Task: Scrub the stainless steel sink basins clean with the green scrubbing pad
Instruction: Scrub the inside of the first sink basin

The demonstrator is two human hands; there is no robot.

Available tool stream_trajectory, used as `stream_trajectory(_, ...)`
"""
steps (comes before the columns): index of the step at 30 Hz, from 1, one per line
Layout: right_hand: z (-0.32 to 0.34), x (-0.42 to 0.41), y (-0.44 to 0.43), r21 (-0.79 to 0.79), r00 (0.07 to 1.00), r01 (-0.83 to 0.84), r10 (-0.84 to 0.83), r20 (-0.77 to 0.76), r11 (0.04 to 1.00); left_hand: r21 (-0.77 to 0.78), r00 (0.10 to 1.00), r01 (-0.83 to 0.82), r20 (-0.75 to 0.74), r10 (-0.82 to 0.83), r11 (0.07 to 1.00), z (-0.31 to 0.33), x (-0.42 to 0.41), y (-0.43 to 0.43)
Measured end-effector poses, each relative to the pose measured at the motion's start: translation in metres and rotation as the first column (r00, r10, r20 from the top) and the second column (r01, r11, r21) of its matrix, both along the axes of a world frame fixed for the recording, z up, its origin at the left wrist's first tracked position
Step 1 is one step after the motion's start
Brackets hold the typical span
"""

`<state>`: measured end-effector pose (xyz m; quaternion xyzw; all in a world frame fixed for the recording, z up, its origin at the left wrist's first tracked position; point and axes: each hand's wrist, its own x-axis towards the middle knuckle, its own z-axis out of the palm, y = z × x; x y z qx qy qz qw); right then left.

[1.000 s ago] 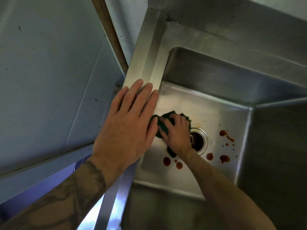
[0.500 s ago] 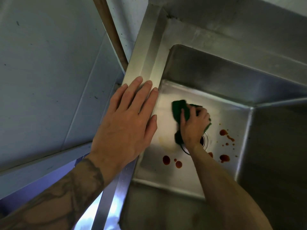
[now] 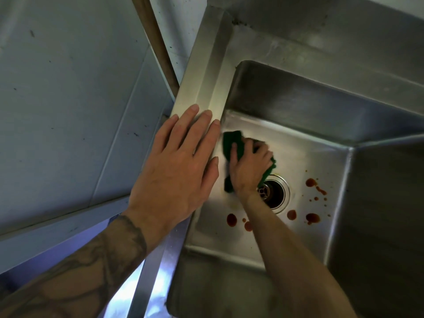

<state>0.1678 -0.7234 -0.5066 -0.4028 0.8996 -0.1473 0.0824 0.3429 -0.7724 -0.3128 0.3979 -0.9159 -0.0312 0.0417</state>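
Note:
Deep in the stainless steel sink basin [image 3: 305, 157], my right hand [image 3: 249, 166] presses the green scrubbing pad [image 3: 232, 143] against the floor, fingers curled over it, just left of the drain [image 3: 276, 193]. Part of the pad sticks out above and below the hand. My left hand [image 3: 179, 168] lies flat with straight fingers on the sink's left rim [image 3: 202, 72]. Reddish-brown sauce spots [image 3: 231, 220] dot the basin floor below the hand, and more spots [image 3: 313, 216] sit right of the drain.
A grey wall panel [image 3: 68, 99] fills the left side, with a wooden strip [image 3: 156, 42] between it and the sink. The basin's back wall [image 3: 309, 102] and right wall [image 3: 385, 214] rise steeply. A steel leg [image 3: 149, 283] runs down below the rim.
My right hand has slid the pad from near the drain toward the basin's left wall and back corner. The left hand has stayed on the rim.

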Motion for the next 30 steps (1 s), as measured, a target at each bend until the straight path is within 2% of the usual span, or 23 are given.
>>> stream_trajectory(2, -0.002, 0.022, 0.029, -0.029, 0.959, -0.282, 0.282, -0.003, 0.959, -0.011, 1.000, -0.001, 0.000, 0.001, 1.000, 0.000, -0.001, 0.000)
stream_trajectory(4, -0.004, 0.014, 0.057, -0.037, 0.843, -0.538, 0.537, -0.032, 0.842, -0.018, 1.000, 0.002, 0.009, -0.002, 1.000, 0.000, -0.001, 0.000)
stream_trajectory(5, -0.007, 0.002, 0.061, -0.028, 0.800, -0.600, 0.599, -0.038, 0.800, -0.014, 1.000, 0.002, 0.008, -0.002, 1.000, 0.000, -0.001, 0.000)
stream_trajectory(6, -0.009, -0.010, 0.057, -0.013, 0.799, -0.601, 0.600, -0.042, 0.799, -0.010, 1.000, -0.001, 0.003, 0.001, 1.000, 0.000, -0.001, 0.000)
stream_trajectory(7, -0.009, -0.020, 0.049, 0.000, 0.838, -0.544, 0.544, -0.043, 0.839, -0.004, 1.000, -0.003, -0.002, 0.003, 1.000, 0.000, -0.001, -0.001)
stream_trajectory(9, -0.010, -0.032, 0.023, 0.003, 0.958, -0.282, 0.282, -0.050, 0.959, 0.007, 1.000, 0.003, -0.002, -0.003, 1.000, -0.001, -0.001, -0.001)
stream_trajectory(11, -0.008, -0.020, 0.006, -0.006, 0.997, -0.067, 0.067, -0.042, 0.998, 0.007, 1.000, 0.005, 0.001, -0.005, 1.000, -0.002, 0.000, -0.001)
stream_trajectory(12, -0.007, -0.009, 0.007, -0.014, 0.998, -0.049, 0.048, -0.040, 0.999, 0.008, 1.000, 0.006, 0.000, -0.006, 1.000, -0.002, 0.000, -0.001)
stream_trajectory(14, -0.008, 0.012, 0.033, -0.029, 0.977, -0.212, 0.210, -0.040, 0.977, 0.003, 1.000, 0.000, 0.002, 0.000, 1.000, -0.001, 0.000, 0.000)
stream_trajectory(16, -0.010, 0.018, 0.068, -0.036, 0.868, -0.495, 0.493, -0.056, 0.868, -0.005, 1.000, 0.002, 0.008, -0.002, 1.000, 0.000, 0.000, 0.000)
stream_trajectory(18, -0.014, 0.005, 0.083, -0.028, 0.769, -0.638, 0.636, -0.063, 0.769, -0.003, 1.000, 0.007, 0.001, -0.007, 1.000, -0.001, 0.000, 0.000)
stream_trajectory(20, -0.017, -0.008, 0.067, -0.012, 0.822, -0.568, 0.565, -0.072, 0.823, 0.001, 1.000, 0.006, -0.012, -0.006, 1.000, -0.001, 0.000, -0.001)
stream_trajectory(23, -0.018, -0.011, 0.021, -0.011, 0.960, -0.265, 0.263, -0.093, 0.964, -0.003, 1.000, 0.006, -0.014, -0.006, 1.000, -0.002, 0.000, -0.001)
stream_trajectory(25, -0.016, 0.004, 0.019, -0.027, 0.979, -0.190, 0.187, -0.081, 0.981, -0.003, 1.000, 0.007, -0.015, -0.007, 1.000, -0.002, 0.000, 0.000)
stream_trajectory(27, -0.016, 0.020, 0.047, -0.030, 0.948, -0.315, 0.313, -0.062, 0.949, -0.005, 1.000, 0.001, -0.018, -0.001, 1.000, -0.001, 0.001, 0.001)
stream_trajectory(30, -0.016, 0.019, 0.097, -0.015, 0.759, -0.650, 0.649, -0.050, 0.760, -0.018, 1.000, -0.002, -0.021, 0.001, 1.000, 0.001, 0.000, 0.001)
